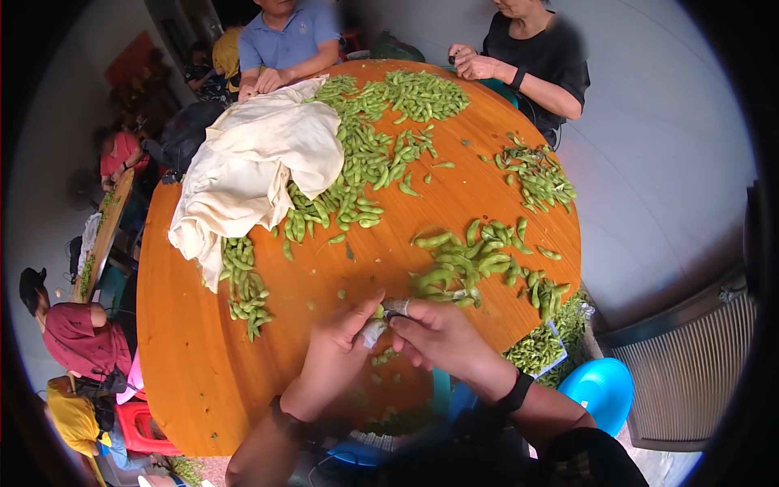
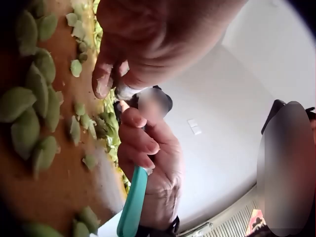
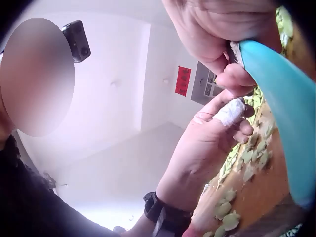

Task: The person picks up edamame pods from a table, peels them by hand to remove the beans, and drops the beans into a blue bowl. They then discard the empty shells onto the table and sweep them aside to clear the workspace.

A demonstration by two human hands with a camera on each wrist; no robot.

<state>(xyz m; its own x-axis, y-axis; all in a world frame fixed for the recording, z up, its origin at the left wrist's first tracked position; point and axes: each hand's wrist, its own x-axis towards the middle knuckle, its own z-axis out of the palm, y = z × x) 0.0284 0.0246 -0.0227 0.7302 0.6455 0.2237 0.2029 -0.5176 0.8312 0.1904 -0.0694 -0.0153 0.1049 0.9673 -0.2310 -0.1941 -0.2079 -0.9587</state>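
Fingers (image 1: 388,312) meeting, orange round table (image 1: 195,357), white wall (image 1: 657,162)

Bright even daylight, strong fisheye warp with dark corners, wrist views overexposed, close foreground blurred

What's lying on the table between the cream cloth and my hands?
In the head view, a small heap of green edamame pods and bare orange wooden table.

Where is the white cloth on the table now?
In the head view, the cloth lies on the far left part of the table, beside the big pile of pods.
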